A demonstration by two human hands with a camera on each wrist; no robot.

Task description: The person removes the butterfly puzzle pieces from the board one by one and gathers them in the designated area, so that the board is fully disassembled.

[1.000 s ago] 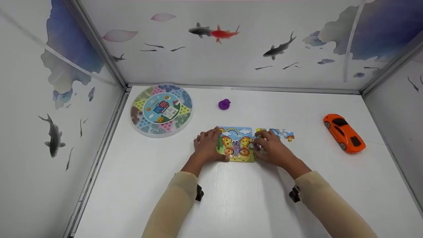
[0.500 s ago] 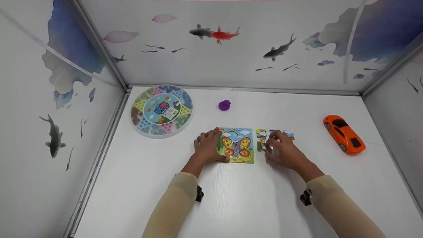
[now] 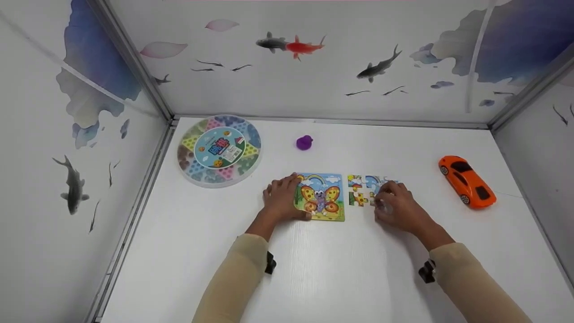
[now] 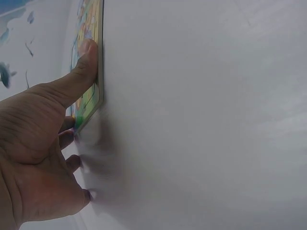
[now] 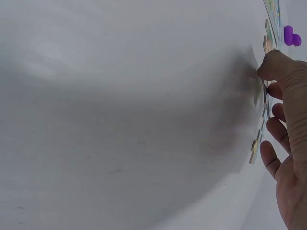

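My left hand (image 3: 283, 197) holds the left side of a square butterfly puzzle board (image 3: 325, 202), thumb over its near edge and fingers along the left side. In the left wrist view, that thumb (image 4: 81, 72) lies on the board's face, while other fingertips reach the table. To the right, my right hand (image 3: 397, 208) pinches a jigsaw piece, mostly hidden by the fingers, at the second row of loose pieces. Jigsaw pieces in the top row (image 3: 372, 181) and a yellow piece (image 3: 358, 198) lie beside the board. Pieces (image 5: 254, 151) also show edge-on past the right fingers.
Farther back stands a small purple duck (image 3: 304, 142). A round marble board game (image 3: 219, 150) lies at the back left, and an orange toy car (image 3: 467, 181) is at the right. Printed wall panels (image 3: 305, 89) enclose the white table (image 3: 323, 269).
My right hand has moved rightward from the board's right edge across the loose pieces, uncovering the pieces nearest the board. My left hand and the board have stayed in place.
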